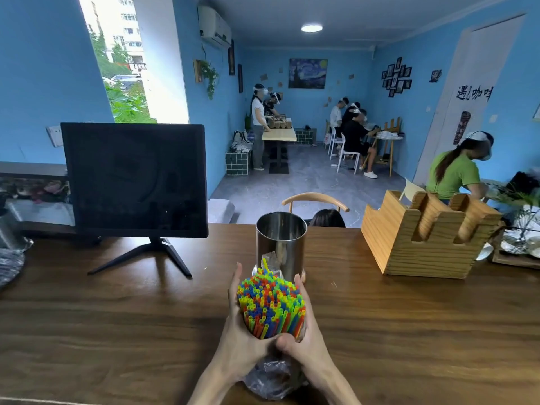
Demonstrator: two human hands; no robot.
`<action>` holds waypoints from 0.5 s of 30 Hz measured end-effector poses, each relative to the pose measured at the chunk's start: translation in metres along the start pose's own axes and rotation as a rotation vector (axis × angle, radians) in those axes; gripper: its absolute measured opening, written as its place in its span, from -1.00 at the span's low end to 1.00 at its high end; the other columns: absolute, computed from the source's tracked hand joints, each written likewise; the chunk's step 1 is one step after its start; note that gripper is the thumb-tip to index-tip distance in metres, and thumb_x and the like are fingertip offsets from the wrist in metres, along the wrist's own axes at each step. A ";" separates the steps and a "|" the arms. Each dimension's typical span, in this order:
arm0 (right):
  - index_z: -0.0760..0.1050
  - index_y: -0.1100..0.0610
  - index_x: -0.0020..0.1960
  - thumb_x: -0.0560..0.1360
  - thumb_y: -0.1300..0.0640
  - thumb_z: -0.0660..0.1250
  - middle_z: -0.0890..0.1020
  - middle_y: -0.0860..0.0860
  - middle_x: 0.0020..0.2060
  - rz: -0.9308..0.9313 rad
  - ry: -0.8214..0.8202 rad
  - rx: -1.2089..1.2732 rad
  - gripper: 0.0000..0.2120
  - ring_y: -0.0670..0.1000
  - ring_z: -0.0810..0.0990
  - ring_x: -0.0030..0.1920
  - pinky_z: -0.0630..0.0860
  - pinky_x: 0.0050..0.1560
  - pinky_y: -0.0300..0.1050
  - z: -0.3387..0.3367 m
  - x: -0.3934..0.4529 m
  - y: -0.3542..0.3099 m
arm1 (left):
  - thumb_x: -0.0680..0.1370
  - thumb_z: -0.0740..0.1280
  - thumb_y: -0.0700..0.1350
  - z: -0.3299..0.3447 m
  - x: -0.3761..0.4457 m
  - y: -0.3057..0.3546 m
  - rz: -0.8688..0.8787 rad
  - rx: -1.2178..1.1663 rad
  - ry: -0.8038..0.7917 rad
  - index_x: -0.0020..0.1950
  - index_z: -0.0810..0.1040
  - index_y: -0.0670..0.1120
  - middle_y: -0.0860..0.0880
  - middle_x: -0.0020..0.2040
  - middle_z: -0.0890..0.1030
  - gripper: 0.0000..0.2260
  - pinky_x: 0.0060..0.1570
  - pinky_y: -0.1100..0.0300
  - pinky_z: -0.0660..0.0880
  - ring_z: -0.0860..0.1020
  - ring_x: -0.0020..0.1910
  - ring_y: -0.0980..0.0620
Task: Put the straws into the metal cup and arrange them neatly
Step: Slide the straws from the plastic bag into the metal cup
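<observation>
A thick bundle of coloured straws (pixel 270 305) stands upright between both my hands, its open ends facing the camera. My left hand (pixel 239 331) wraps the bundle's left side and my right hand (pixel 306 331) wraps its right side. A clear plastic bag (pixel 273 378) hangs crumpled around the bundle's lower part, below my hands. The metal cup (pixel 281 244) stands upright on the wooden counter (pixel 117 331) just behind the straws, open at the top and showing nothing inside.
A black monitor (pixel 134 179) on a stand is at the left of the counter. A wooden holder (pixel 423 238) sits at the right, with dishes and a plant (pixel 523 229) beyond it. Several people work in the room behind the counter.
</observation>
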State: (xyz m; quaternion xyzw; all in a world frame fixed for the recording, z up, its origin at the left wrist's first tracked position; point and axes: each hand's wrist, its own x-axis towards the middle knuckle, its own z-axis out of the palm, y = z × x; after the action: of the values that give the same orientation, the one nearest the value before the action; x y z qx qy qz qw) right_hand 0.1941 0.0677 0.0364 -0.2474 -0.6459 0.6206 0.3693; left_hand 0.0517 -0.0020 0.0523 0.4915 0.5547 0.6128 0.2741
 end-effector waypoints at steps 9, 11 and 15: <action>0.00 0.07 0.62 0.07 -0.10 0.76 0.53 0.11 0.40 0.040 -0.047 0.055 0.36 0.11 0.54 0.39 0.53 0.29 -0.07 -0.004 0.001 -0.002 | -0.06 0.72 0.27 -0.001 0.001 -0.012 -0.140 0.128 0.015 0.28 0.38 0.41 0.12 0.19 0.65 -0.02 0.24 0.12 0.56 0.62 0.22 0.11; 0.13 0.19 0.56 0.07 -0.12 0.75 0.61 0.11 0.32 0.049 -0.068 0.077 0.28 0.11 0.59 0.33 0.56 0.22 -0.11 -0.004 0.003 -0.005 | -0.02 0.74 0.22 -0.001 0.003 -0.013 -0.126 0.104 -0.006 0.44 0.30 0.33 0.08 0.23 0.64 0.10 0.25 0.08 0.56 0.62 0.23 0.09; 0.24 0.23 0.48 0.10 -0.12 0.74 0.65 0.11 0.26 0.027 -0.070 0.062 0.15 0.12 0.62 0.29 0.57 0.19 -0.12 -0.001 0.002 -0.009 | 0.08 0.77 0.05 -0.001 0.004 -0.012 -0.092 0.102 -0.025 0.44 0.26 0.46 0.07 0.25 0.64 0.08 0.24 0.00 0.56 0.63 0.24 0.03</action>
State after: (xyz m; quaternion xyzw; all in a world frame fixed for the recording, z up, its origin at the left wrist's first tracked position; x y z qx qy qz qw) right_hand 0.1950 0.0694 0.0461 -0.2226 -0.6354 0.6538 0.3455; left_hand 0.0470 0.0036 0.0418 0.4865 0.6036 0.5643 0.2838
